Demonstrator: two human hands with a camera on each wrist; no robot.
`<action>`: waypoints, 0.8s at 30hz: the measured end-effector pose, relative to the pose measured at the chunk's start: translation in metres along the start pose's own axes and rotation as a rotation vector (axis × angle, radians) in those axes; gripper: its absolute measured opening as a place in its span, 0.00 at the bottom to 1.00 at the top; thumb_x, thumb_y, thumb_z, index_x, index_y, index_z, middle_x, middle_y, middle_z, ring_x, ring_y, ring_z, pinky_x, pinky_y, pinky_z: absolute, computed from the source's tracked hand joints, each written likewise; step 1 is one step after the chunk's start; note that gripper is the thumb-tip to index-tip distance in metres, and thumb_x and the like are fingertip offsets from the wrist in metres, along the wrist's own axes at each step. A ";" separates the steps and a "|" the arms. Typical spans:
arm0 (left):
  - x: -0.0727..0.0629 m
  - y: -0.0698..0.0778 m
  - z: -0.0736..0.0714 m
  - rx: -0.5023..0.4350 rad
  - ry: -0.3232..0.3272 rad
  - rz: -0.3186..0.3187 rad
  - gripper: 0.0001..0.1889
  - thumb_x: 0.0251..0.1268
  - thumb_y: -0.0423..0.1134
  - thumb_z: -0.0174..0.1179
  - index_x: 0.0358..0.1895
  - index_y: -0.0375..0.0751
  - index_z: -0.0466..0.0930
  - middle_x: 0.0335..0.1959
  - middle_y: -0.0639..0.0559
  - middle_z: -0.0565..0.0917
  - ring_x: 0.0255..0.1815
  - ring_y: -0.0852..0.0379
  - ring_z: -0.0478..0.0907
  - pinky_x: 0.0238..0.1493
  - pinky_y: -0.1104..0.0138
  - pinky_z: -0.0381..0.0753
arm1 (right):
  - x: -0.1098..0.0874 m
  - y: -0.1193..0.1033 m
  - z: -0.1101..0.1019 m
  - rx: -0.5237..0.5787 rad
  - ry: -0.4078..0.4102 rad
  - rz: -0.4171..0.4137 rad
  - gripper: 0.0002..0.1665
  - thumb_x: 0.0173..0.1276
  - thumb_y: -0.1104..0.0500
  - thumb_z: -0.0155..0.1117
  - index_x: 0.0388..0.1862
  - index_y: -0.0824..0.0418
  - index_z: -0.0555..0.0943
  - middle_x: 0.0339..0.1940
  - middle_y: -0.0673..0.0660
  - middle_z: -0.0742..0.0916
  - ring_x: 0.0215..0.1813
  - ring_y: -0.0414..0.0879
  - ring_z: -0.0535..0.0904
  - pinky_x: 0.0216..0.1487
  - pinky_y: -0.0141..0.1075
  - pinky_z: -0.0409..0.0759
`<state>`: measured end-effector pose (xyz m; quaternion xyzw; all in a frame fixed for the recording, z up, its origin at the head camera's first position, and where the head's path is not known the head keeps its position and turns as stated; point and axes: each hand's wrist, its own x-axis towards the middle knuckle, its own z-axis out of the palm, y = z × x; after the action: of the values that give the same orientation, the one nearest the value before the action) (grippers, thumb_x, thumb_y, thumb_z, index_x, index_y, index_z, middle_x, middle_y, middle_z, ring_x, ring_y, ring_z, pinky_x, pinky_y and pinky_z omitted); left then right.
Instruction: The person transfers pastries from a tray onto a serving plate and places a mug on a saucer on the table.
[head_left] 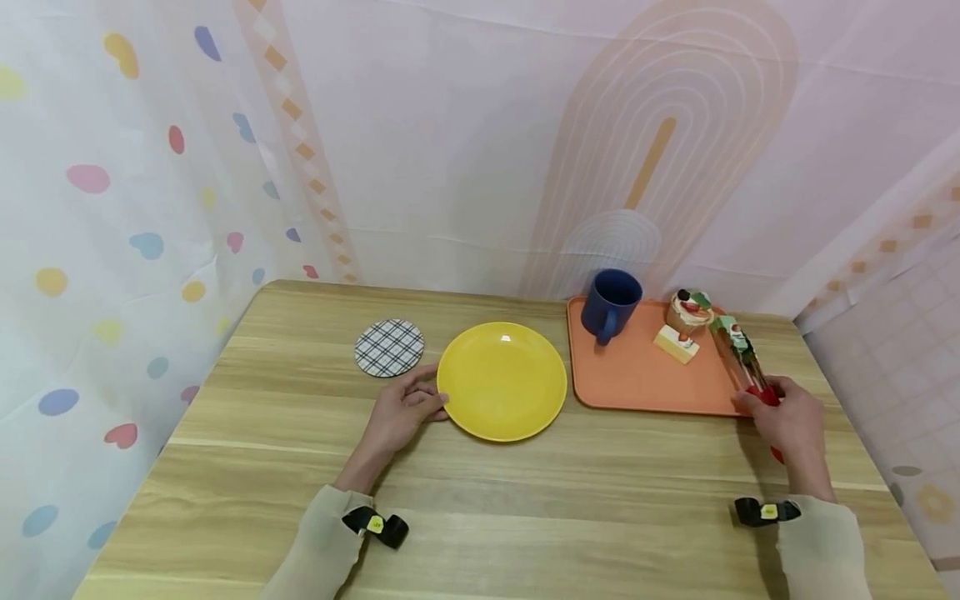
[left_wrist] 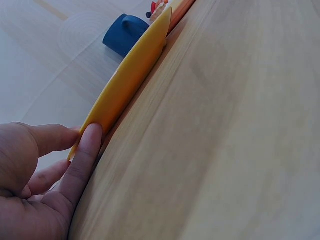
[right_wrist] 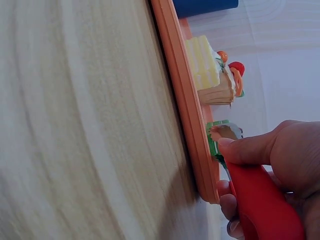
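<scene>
My left hand [head_left: 405, 410] pinches the left rim of a round yellow plate [head_left: 502, 382]; in the left wrist view one digit lies against the outside of the plate's edge [left_wrist: 122, 85]. In my right hand [head_left: 793, 417] are red-handled tongs [right_wrist: 262, 202], gripped at the handle. Their metal ends reach over the right side of an orange tray [head_left: 637, 379], at a green cake piece [head_left: 735, 335]. Beside it on the tray are a yellow cake slice [head_left: 677, 343] and a fruit-topped cupcake [head_left: 690, 312]. The fingers partly hide the tongs and the tray's near right corner.
A dark blue mug [head_left: 611, 304] stands at the tray's back left, handle toward me. The round checked coaster [head_left: 389, 348] lies left of the plate. Behind the wooden table [head_left: 525, 517] hangs a patterned cloth [head_left: 450, 150], close to its back edge.
</scene>
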<state>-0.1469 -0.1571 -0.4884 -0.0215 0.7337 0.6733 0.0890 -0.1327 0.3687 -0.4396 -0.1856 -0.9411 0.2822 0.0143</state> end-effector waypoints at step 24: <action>0.002 -0.002 0.001 -0.008 -0.006 0.011 0.29 0.70 0.26 0.64 0.72 0.40 0.71 0.44 0.39 0.82 0.37 0.62 0.86 0.43 0.64 0.95 | -0.008 0.002 -0.006 0.006 0.043 -0.005 0.36 0.76 0.50 0.60 0.71 0.75 0.67 0.60 0.78 0.76 0.53 0.68 0.74 0.35 0.34 0.75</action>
<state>-0.1482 -0.1566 -0.4911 -0.0158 0.7309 0.6767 0.0873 -0.1243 0.3705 -0.4349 -0.1894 -0.9401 0.2811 0.0359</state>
